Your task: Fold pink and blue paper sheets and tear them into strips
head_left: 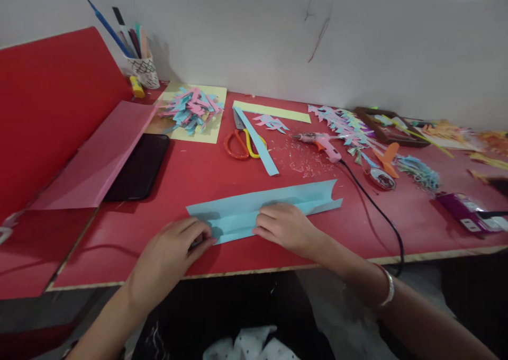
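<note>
A light blue strip of paper (pixel 234 223), creased lengthwise, lies near the front edge of the red table. My left hand (pixel 170 249) pinches its near left corner between thumb and fingers. Along the same near edge, right of the middle, my right hand (pixel 288 228) grips the paper with curled fingers. The paper's right end stands partly raised in a fold. Beyond it, a narrow blue strip (pixel 260 145) rests across scissors (pixel 237 147) with orange and yellow handles. Small pink and blue paper cuttings (pixel 271 123) lie just behind.
A pink glue gun (pixel 323 144) trails a black cord toward the front edge. Left are a black phone (pixel 138 169), pink paper (pixel 99 159) and a pen cup (pixel 143 71). Cut paper (pixel 192 108) is heaped on a yellow sheet (pixel 212 132). Right sits a purple extension box (pixel 462 212).
</note>
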`<state>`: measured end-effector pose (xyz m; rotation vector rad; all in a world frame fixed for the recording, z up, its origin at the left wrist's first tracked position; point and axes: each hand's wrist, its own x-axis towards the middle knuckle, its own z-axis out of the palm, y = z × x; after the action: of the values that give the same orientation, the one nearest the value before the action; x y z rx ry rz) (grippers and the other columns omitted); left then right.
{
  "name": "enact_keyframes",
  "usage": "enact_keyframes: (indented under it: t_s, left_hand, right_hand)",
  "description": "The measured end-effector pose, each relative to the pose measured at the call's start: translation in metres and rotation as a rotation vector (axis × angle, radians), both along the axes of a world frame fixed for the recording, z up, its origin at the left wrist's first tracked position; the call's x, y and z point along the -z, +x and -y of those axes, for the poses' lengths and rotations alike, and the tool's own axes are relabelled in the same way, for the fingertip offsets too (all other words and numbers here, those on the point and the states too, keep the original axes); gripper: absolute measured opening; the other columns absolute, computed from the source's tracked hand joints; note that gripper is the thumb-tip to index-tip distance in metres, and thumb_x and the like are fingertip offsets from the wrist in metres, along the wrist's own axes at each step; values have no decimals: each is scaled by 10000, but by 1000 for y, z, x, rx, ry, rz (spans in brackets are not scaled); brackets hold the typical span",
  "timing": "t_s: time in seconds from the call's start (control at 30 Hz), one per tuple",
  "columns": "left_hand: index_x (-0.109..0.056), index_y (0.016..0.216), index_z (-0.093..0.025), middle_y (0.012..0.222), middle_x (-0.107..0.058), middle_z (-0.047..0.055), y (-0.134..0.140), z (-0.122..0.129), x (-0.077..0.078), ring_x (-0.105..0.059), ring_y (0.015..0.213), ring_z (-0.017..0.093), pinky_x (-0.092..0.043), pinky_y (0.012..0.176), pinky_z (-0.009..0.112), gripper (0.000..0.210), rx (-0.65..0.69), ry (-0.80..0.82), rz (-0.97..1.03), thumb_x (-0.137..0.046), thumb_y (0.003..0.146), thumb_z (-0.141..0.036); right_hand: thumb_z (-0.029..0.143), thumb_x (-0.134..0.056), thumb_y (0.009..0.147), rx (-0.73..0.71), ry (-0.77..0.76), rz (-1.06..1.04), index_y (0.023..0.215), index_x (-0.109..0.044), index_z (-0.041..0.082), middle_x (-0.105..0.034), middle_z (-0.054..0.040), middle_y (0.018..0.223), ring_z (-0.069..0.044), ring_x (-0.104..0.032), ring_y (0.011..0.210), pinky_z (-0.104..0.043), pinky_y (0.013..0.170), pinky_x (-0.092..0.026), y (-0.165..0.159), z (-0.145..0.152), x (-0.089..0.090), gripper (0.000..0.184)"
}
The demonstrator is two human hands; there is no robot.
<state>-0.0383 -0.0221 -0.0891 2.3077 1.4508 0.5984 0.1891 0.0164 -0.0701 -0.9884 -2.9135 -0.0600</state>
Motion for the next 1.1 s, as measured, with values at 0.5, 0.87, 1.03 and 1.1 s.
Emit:
enact_keyframes:
  t_s: [0.5, 0.87, 1.03, 1.1]
  left_hand:
    - [-549, 706, -211, 665, -601, 4, 0, -1, 0, -553, 570, 134, -435, 530, 248, 394, 12, 52, -35, -254, 858, -424]
    - [-577, 1003, -243, 980, -639, 6, 17, 20, -4, -564, 844, 167, -386, 759, 316, 345, 168, 478, -265, -289, 837, -151]
    - [-581, 1038, -180, 993, -645, 26, 50, 36, 2, -540, 893, 170, -327, 874, 315, 393, 51, 427, -244, -275, 872, -361]
    - [-588, 1035, -180, 985, -651, 24, 55, 39, 6, -540, 892, 165, -306, 894, 313, 432, 2, 422, -238, -244, 878, -387]
  right_hand:
    - [283, -454, 840, 25, -2, -58, 636, -561, 172, -511, 5, 616, -102, -410, 551, -264, 524, -195, 0, 1, 3, 255]
    - [292, -477, 828, 22, -34, -27, 693, -558, 175, -531, -3, 666, -118, -448, 603, -266, 541, -216, -1, 2, 3, 196]
    - [306, -456, 841, 24, -64, -17, 706, -548, 171, -531, -8, 677, -125, -451, 618, -265, 550, -225, -1, 2, 3, 212]
    - [306, -459, 838, 27, -90, -26, 699, -545, 167, -529, -10, 679, -125, -444, 618, -261, 554, -229, -1, 1, 1, 214]
